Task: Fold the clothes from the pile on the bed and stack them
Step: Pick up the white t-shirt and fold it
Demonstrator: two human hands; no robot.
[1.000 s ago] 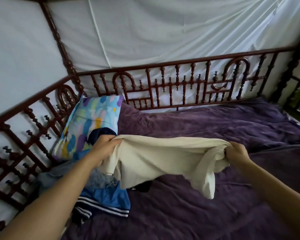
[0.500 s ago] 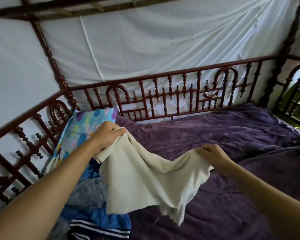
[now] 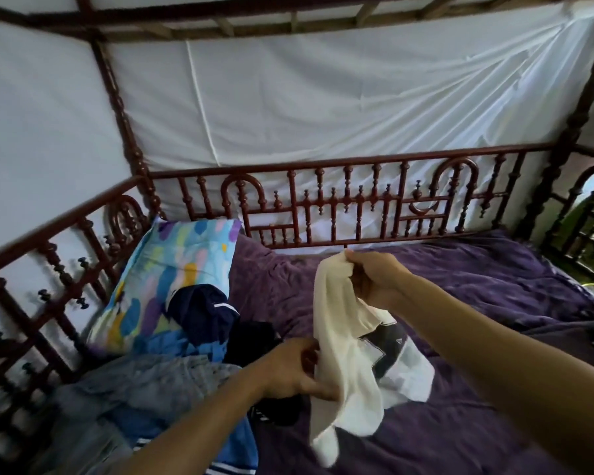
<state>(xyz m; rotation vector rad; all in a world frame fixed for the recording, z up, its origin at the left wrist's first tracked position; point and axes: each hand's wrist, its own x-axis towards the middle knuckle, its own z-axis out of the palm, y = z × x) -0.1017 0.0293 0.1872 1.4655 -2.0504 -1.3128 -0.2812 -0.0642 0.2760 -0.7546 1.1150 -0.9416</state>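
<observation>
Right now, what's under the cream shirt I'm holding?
Purple bedspread lies below the cream shirt, a dark garment beside its left edge. Anything directly behind the hanging cloth is hidden.

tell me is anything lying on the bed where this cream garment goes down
Nothing visible. The cream garment, held by left hand and right hand, hangs over bare purple blanket; the clothes pile lies to its left.

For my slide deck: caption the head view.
Left hand and right hand hold a cream garment over purple bedspread, clothes pile alongside.
</observation>
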